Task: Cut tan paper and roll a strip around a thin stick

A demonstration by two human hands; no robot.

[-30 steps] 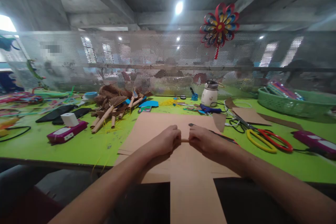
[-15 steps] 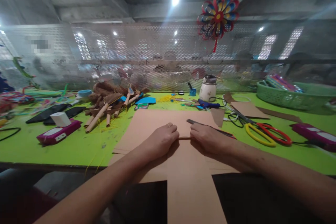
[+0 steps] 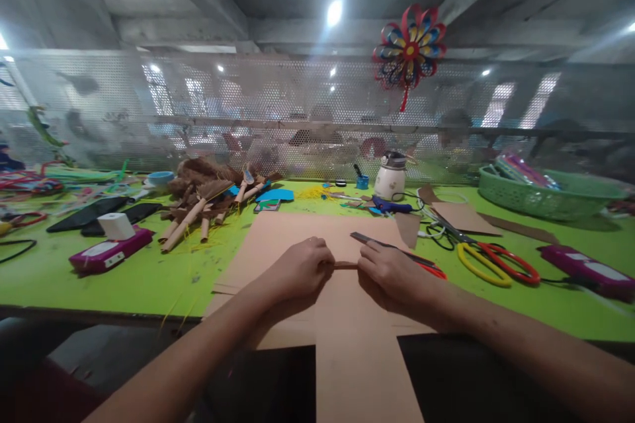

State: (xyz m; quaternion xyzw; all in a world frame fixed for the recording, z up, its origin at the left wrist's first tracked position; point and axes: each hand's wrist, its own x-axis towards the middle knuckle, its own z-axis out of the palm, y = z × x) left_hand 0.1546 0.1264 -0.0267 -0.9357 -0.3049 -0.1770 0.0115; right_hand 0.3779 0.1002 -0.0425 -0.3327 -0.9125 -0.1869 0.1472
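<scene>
A long strip of light brown paper [image 3: 362,357] runs from between my hands down past the table's front edge. At its far end the paper is folded over into a narrow, layered band. My left hand [image 3: 302,268] pinches the left end of this fold, and my right hand [image 3: 389,271] pinches its right end. Larger sheets of the same brown paper [image 3: 282,231] lie flat beneath. A pair of scissors with red handles [image 3: 431,268] rests on the sheets, partly behind my right hand, its dark blade showing beyond the fingers.
Large scissors with yellow and red handles [image 3: 489,264] lie right, near a blue glue gun [image 3: 391,205] and a green basket [image 3: 550,195]. Rolled brown paper pieces [image 3: 191,215] are heaped left, beside a magenta power strip [image 3: 112,251]. A mesh screen [image 3: 272,92] stands behind.
The view has tilted up and shifted slightly. Both hands still pinch the fold at nearly the same spot; the fingers have moved only a little.
</scene>
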